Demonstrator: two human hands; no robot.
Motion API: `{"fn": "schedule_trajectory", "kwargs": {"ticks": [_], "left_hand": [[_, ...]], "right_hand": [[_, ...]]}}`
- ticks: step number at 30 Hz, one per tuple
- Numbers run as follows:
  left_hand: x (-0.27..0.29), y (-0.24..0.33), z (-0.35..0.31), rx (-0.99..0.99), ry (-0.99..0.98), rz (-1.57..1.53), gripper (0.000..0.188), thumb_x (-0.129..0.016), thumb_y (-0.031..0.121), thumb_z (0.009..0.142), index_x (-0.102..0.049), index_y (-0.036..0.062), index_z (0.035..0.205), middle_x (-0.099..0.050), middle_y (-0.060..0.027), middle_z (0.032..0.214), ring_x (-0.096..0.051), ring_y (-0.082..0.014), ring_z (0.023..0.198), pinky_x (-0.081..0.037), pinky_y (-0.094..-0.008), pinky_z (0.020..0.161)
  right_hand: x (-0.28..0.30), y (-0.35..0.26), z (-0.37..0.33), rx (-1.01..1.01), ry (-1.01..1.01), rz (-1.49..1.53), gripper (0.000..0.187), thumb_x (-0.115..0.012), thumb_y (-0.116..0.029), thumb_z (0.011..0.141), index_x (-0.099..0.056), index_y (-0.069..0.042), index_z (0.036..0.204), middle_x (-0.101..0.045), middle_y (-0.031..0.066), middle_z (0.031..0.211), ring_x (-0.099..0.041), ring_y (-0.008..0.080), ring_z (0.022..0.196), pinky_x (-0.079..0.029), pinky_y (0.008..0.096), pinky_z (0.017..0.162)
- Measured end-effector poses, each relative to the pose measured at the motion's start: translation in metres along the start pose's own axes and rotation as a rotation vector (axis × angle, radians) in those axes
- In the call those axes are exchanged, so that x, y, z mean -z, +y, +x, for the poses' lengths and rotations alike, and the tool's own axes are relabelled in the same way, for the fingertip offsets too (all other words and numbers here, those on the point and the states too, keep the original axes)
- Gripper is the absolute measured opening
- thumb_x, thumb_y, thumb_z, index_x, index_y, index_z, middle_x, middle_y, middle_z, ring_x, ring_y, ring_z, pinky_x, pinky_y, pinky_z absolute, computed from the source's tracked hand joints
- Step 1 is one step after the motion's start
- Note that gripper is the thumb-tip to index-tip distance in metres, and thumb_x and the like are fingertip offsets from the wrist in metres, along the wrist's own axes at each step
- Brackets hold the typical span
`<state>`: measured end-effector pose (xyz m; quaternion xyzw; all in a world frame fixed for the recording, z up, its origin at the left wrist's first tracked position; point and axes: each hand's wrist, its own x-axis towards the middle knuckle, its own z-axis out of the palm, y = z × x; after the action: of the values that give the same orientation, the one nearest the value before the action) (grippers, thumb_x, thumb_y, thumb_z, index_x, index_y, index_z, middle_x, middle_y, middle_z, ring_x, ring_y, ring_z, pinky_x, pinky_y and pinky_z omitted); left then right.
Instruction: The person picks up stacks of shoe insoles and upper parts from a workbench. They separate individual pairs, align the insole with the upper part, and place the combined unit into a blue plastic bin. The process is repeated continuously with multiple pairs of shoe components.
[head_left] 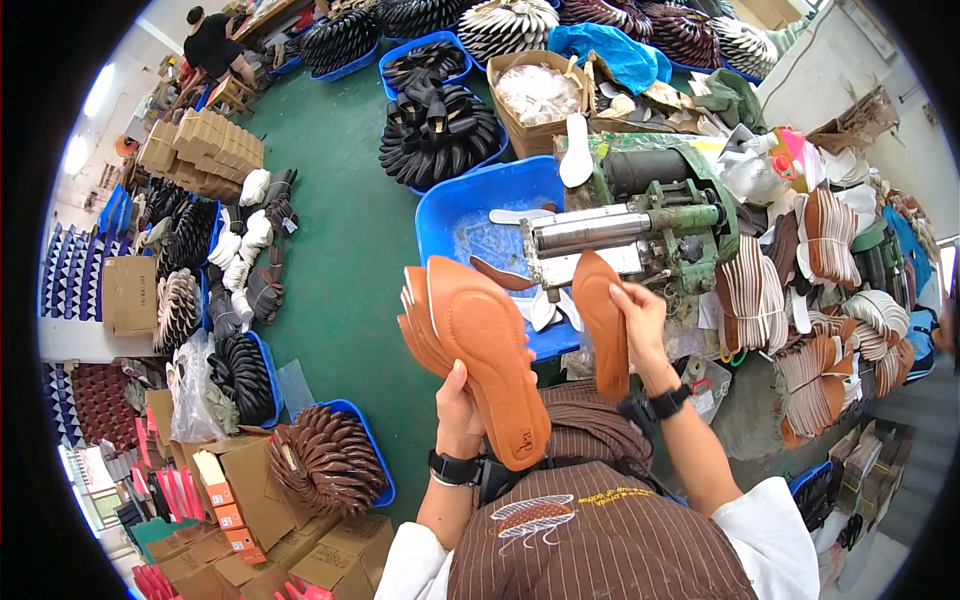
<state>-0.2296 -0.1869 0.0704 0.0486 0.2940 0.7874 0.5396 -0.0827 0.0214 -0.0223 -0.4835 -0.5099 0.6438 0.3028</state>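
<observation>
Floor (335, 220): green, beyond your left hand (460, 415)
Insole stack (490, 360): tan, slightly fanned
Left hand: curled around that stack
Right hand (642, 322): pinched on a single insole (602, 325), tan

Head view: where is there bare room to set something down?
The green floor has a long bare strip left of the hand-held insole stack, between white bundles and the large blue tub. Right of the green machine, tied insole stacks crowd together.
</observation>
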Motion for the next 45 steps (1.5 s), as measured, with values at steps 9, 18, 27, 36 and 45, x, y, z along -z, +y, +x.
{"fn": "schedule_trajectory", "kwargs": {"ticks": [9, 18, 27, 36, 45], "left_hand": [[0.024, -0.018, 0.001, -0.003, 0.183, 0.059, 0.052, -0.056, 0.022, 0.088, -0.037, 0.0000, 0.131, -0.052, -0.0158, 0.124, -0.053, -0.0274, 0.112, -0.045, -0.0413, 0.094], [0.013, -0.020, 0.020, -0.044, 0.104, 0.109, 0.048, -0.052, 0.023, 0.093, -0.036, -0.0019, 0.131, -0.050, -0.0182, 0.124, -0.056, -0.0262, 0.105, -0.049, -0.0376, 0.087], [0.013, -0.024, 0.022, 0.033, -0.078, -0.115, 0.058, -0.055, 0.035, 0.090, -0.037, -0.0021, 0.130, -0.049, -0.0210, 0.123, -0.057, -0.0283, 0.097, -0.050, -0.0388, 0.080], [0.007, -0.037, 0.026, -0.145, 0.287, 0.464, 0.049, -0.067, 0.010, 0.083, -0.045, 0.0000, 0.126, -0.057, -0.0085, 0.113, -0.056, -0.0177, 0.102, -0.046, -0.0315, 0.090], [0.017, -0.007, 0.029, -0.006, 0.155, -0.083, 0.046, -0.056, 0.022, 0.091, -0.037, 0.0027, 0.129, -0.055, -0.0158, 0.108, -0.059, -0.0260, 0.094, -0.054, -0.0398, 0.073]], "right_hand": [[-0.029, -0.073, -0.028, -0.416, -0.543, 0.060, 0.040, -0.052, -0.032, 0.094, -0.061, 0.004, 0.108, -0.067, 0.0129, 0.086, -0.067, 0.0189, 0.078, -0.056, 0.0291, 0.071], [-0.028, -0.069, -0.070, 0.053, -0.197, -0.008, 0.012, -0.055, -0.010, 0.092, -0.061, 0.000, 0.089, -0.062, -0.0005, 0.080, -0.055, 0.0048, 0.070, -0.047, 0.0229, 0.064], [-0.019, -0.022, 0.009, -0.054, -0.135, -0.243, 0.032, -0.062, -0.025, 0.087, -0.063, 0.005, 0.098, -0.068, 0.0124, 0.082, -0.064, 0.0146, 0.069, -0.050, 0.0284, 0.065], [-0.067, -0.069, -0.084, 0.110, -0.361, 0.048, 0.026, -0.064, -0.009, 0.086, -0.053, 0.000, 0.107, -0.064, 0.0123, 0.099, -0.061, 0.0140, 0.093, -0.051, 0.0281, 0.079], [-0.002, -0.002, -0.022, -0.080, -0.084, 0.059, 0.027, -0.063, -0.004, 0.085, -0.046, 0.001, 0.105, -0.065, 0.0129, 0.094, -0.063, 0.0153, 0.083, -0.053, 0.0273, 0.069]]}}
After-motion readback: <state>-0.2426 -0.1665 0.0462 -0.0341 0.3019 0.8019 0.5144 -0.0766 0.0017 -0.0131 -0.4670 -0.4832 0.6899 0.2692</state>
